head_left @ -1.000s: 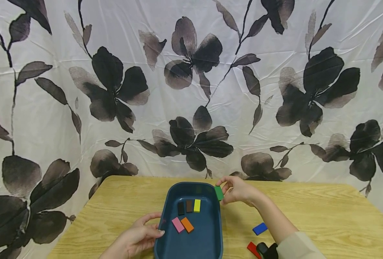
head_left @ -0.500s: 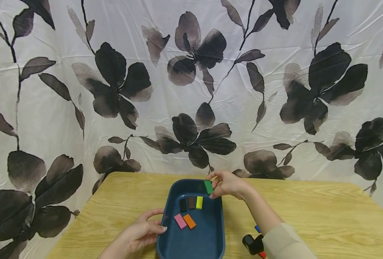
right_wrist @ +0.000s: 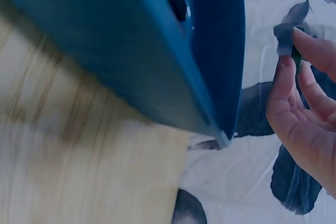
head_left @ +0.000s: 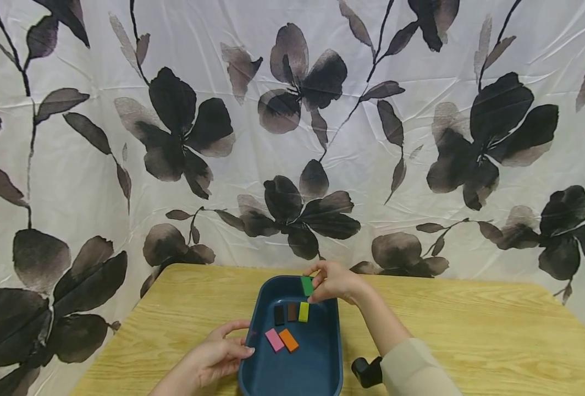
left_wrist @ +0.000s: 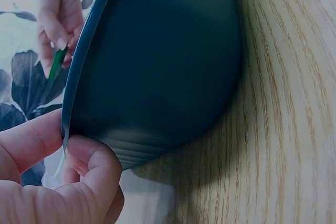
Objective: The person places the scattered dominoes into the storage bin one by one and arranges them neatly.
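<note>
A dark blue plastic tray (head_left: 292,377) lies on the table. My left hand (head_left: 215,352) grips its left rim, pinching the wall between thumb and fingers, as the left wrist view also shows. Above the tray's far end, my right hand (head_left: 336,281) pinches a small green block (head_left: 307,286) between thumb and fingertips. Inside the tray, a black block (head_left: 279,315), a brown block (head_left: 292,312) and a yellow block (head_left: 304,312) stand in a row. Nearer to me, a pink block (head_left: 275,340) and an orange block (head_left: 288,340) lie slanted side by side.
The wooden table (head_left: 461,330) extends to both sides of the tray. Behind it hangs a white cloth (head_left: 371,181) with dark flowers. A black wrist-worn device (head_left: 366,372) sits by the right sleeve (head_left: 416,368).
My right hand has carried the green block leftward, from the tray's right rim to over its far end. The blue and red blocks on the table are now out of sight by the right forearm.
</note>
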A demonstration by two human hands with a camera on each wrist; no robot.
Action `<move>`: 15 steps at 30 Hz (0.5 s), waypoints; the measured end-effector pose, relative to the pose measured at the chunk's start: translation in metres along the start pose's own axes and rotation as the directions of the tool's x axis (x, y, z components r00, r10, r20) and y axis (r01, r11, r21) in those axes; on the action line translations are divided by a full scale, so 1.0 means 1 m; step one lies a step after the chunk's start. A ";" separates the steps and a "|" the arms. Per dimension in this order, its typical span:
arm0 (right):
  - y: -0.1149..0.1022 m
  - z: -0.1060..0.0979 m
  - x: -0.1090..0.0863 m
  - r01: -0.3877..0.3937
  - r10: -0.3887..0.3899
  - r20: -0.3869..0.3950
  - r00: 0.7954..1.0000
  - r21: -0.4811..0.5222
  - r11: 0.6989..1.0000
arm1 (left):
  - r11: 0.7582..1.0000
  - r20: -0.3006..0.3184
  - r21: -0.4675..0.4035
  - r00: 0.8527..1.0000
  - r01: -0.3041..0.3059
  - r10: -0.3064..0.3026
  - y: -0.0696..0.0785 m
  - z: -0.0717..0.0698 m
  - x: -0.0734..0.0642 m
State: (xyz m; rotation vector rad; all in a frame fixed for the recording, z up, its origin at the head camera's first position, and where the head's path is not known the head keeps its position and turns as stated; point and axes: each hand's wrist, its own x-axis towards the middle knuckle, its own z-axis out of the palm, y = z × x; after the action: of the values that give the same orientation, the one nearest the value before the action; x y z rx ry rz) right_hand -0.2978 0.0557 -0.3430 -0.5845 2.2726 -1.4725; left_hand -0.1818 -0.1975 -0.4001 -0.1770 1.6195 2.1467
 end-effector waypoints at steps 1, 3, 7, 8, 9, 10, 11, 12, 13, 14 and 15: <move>-0.001 0.002 0.001 -0.003 0.003 -0.005 1.000 0.003 1.000 | 1.000 -0.001 0.001 1.000 0.001 -0.001 0.000 0.000 0.000; -0.002 0.005 0.003 -0.010 0.010 -0.017 1.000 0.007 1.000 | 1.000 -0.001 0.000 1.000 0.003 -0.003 0.001 0.000 0.000; -0.002 0.014 0.008 -0.037 0.038 -0.033 0.999 0.033 0.999 | 1.000 -0.002 -0.008 1.000 0.006 -0.006 0.001 0.000 0.000; -0.001 0.016 0.009 -0.046 0.048 -0.034 0.998 0.040 0.998 | 1.000 -0.001 -0.011 1.000 0.006 -0.006 0.000 0.000 0.000; 0.000 0.018 0.010 -0.055 0.056 -0.030 0.998 0.052 0.997 | 1.000 0.000 -0.013 1.000 0.007 -0.007 0.000 0.000 0.000; 0.000 0.020 0.011 -0.062 0.064 -0.023 0.998 0.070 0.996 | 1.000 -0.001 -0.014 1.000 0.007 -0.007 0.000 0.000 0.000; 0.000 0.022 0.012 -0.072 0.073 -0.015 0.997 0.087 0.994 | 1.000 -0.002 -0.016 1.000 0.008 -0.008 0.000 0.000 0.000; 0.000 0.023 0.012 -0.078 0.079 -0.009 0.997 0.100 0.992 | 1.000 -0.002 -0.017 1.000 0.008 -0.008 0.000 0.000 0.001; 0.000 0.024 0.013 -0.078 0.079 -0.007 0.997 0.107 0.991 | 1.000 -0.003 -0.016 1.000 0.007 -0.007 0.000 0.000 0.001; 0.000 0.025 0.014 -0.079 0.080 -0.005 0.997 0.114 0.990 | 1.000 -0.003 -0.013 1.000 0.005 -0.005 0.000 0.000 0.001; -0.001 0.026 0.014 -0.079 0.081 -0.004 0.997 0.121 0.989 | 1.000 -0.005 -0.009 1.000 0.004 -0.004 0.001 0.000 0.001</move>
State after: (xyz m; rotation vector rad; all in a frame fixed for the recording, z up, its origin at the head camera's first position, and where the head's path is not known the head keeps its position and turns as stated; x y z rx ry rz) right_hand -0.2963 0.0281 -0.3536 -0.4464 2.1688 -1.5632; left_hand -0.1833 -0.1976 -0.4001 -0.1880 1.6108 2.1531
